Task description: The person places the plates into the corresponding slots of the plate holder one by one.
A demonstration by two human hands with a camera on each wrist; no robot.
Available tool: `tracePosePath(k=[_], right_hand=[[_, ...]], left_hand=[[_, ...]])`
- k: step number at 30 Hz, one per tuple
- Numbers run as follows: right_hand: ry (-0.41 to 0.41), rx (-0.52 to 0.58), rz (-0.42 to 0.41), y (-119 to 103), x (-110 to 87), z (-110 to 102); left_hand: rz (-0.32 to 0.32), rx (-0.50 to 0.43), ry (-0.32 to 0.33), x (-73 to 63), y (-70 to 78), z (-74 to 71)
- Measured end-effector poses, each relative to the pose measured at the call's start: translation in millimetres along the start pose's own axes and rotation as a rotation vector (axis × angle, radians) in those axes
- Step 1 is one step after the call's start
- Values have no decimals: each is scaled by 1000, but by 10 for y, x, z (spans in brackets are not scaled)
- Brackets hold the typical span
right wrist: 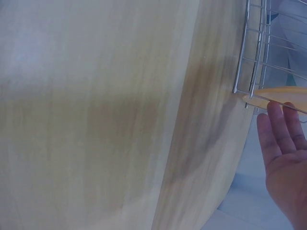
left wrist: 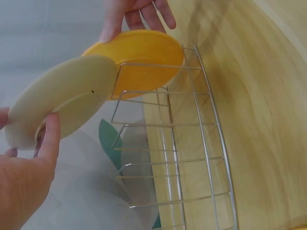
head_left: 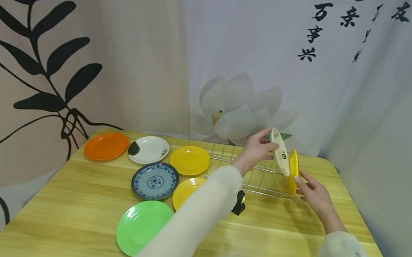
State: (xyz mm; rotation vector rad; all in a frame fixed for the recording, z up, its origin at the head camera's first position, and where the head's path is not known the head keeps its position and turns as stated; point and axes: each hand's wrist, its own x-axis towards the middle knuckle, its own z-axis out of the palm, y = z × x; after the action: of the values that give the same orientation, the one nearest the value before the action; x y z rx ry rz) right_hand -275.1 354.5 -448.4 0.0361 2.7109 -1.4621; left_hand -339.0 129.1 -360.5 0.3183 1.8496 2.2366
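Observation:
My left hand (head_left: 257,153) grips a cream plate (head_left: 279,152) with small printed marks, tilted above the wire rack (head_left: 262,183). In the left wrist view its fingers hold the cream plate (left wrist: 72,96) from the outer edge and underside. A yellow plate (head_left: 292,172) stands on edge in the rack's right end, right beside the cream one. Against its outer side rests my right hand (head_left: 315,194), thumb at the rim. The right wrist view shows that hand's fingers (right wrist: 280,127) fairly straight next to the yellow plate (right wrist: 283,93).
Left of the rack lie an orange plate (head_left: 106,146), a white plate (head_left: 151,149) with a dark patch, a blue patterned plate (head_left: 155,181), a green plate (head_left: 142,227) and two yellow plates (head_left: 190,160), one partly behind the left sleeve. A printed curtain (head_left: 142,45) hangs behind the wooden table (head_left: 262,256).

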Motion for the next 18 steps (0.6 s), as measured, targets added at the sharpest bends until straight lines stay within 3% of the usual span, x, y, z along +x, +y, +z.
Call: tracePosePath(k=[6,18], right_hand=[[0,9,-7,-24,5,-8],[16,16,-11,-5,13,18]], left_hand=[[0,50,7,15,23,0],[-10,174,36,-2,-189,115]])
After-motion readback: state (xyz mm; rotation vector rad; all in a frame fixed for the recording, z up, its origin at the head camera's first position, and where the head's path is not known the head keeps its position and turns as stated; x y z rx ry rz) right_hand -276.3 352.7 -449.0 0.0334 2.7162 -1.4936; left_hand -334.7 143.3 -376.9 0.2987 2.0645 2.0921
